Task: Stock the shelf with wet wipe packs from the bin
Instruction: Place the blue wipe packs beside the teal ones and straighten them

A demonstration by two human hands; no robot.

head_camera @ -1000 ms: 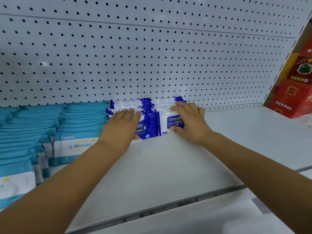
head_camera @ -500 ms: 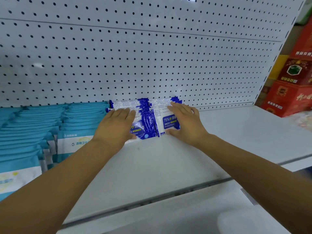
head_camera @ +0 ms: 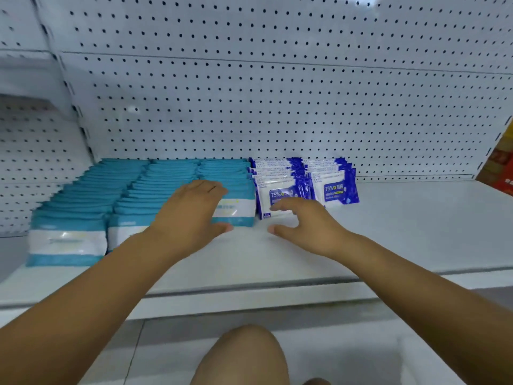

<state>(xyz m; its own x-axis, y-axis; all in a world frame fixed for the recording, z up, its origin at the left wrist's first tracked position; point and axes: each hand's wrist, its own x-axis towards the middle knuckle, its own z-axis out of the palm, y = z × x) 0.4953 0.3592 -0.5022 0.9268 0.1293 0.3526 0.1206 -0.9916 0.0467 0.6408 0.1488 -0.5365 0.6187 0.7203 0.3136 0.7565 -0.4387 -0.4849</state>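
blue wet wipe packs [head_camera: 280, 190] stand in two rows centre frame on the shelf [head_camera: 402, 218], teal packs [head_camera: 166, 179] left of them. left hand [head_camera: 191, 215] flat over the front teal pack, right hand [head_camera: 308, 226] spread, empty, near the blue ones. likely light, soft, slick film; pinch both faces near the top.

Teal wet wipe packs [head_camera: 155, 190] carry a white band across the front. Alcohol wipe packs [head_camera: 302, 184] are dark blue and white with a blue label. The pegboard [head_camera: 277, 107] is white, dotted with dark holes. The shelf [head_camera: 402, 232] is white. Cartons [head_camera: 499, 168] are red.
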